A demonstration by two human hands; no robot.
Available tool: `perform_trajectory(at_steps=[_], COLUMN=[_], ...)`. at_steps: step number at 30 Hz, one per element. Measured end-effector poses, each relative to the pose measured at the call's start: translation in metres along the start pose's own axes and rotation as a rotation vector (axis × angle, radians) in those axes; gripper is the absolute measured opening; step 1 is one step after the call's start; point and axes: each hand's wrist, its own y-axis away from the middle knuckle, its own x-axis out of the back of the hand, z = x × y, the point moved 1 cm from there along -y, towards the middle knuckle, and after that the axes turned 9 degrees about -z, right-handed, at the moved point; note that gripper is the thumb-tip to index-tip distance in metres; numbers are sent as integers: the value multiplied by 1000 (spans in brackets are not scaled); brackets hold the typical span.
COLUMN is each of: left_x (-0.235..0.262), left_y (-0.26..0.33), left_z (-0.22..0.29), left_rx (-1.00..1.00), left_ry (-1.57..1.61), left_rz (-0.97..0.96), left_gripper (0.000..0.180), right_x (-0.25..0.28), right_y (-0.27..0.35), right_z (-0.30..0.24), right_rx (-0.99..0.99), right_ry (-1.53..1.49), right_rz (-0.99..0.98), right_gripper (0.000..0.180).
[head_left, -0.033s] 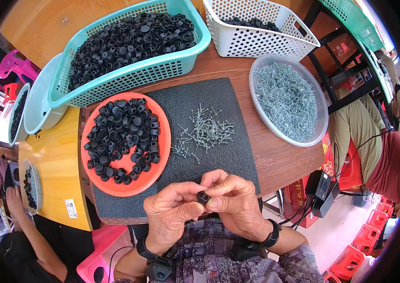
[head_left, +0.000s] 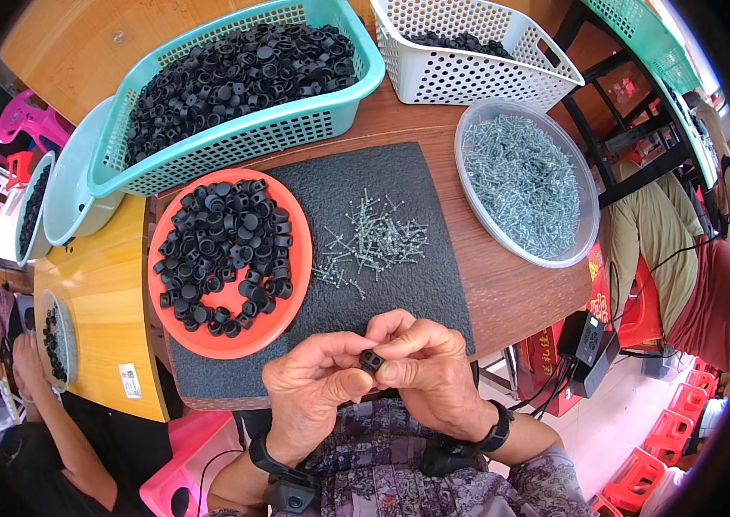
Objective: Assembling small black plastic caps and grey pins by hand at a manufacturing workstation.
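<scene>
A small black plastic cap [head_left: 371, 361] with holes in it is pinched between my two hands, just past the near edge of the table. My left hand [head_left: 315, 383] has its thumb and forefinger closed on the cap's left side. Thumb and fingers of my right hand [head_left: 431, 370] grip it from the right; whether a screw is in them too, I cannot tell. Beyond them lies a dark textured mat [head_left: 339, 314] bearing a loose pile of thin silver screws [head_left: 378, 237]. An orange-red plate [head_left: 296, 297] full of similar black caps [head_left: 218, 250] stands left of the screws.
A teal basket [head_left: 248, 129] heaped with black parts stands at the back left, a white basket [head_left: 477, 82] behind right. The clear round tub [head_left: 593, 207] holds many screws. At far left, a co-worker's arm [head_left: 68, 439] reaches toward a bowl [head_left: 70, 345]. Black cables [head_left: 554, 379] hang right.
The co-worker's arm at the far left has shifted slightly. My hands and the black cap stay where they were.
</scene>
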Motion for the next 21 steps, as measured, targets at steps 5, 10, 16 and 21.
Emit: perform_trajectory(at_steps=[5,10,16,21], left_x=[-1,1,-1,1], left_y=[-4,-3,-4,-4], left_z=[-1,-2,3,0], left_rx=[-11,4,41,38], left_ry=[4,3,27,39], left_rz=[14,3,-6,-9], left_gripper=[41,41,41,40], right_x=[0,-3,0,0], right_y=[-3,-4,-3,-3], right_z=[-2,-5,-3,-3], right_rx=[4,-52,-45,-54], right_ry=[-18,-11,21,8], right_rz=[-11,6,10,14], right_gripper=[17,21,21,20])
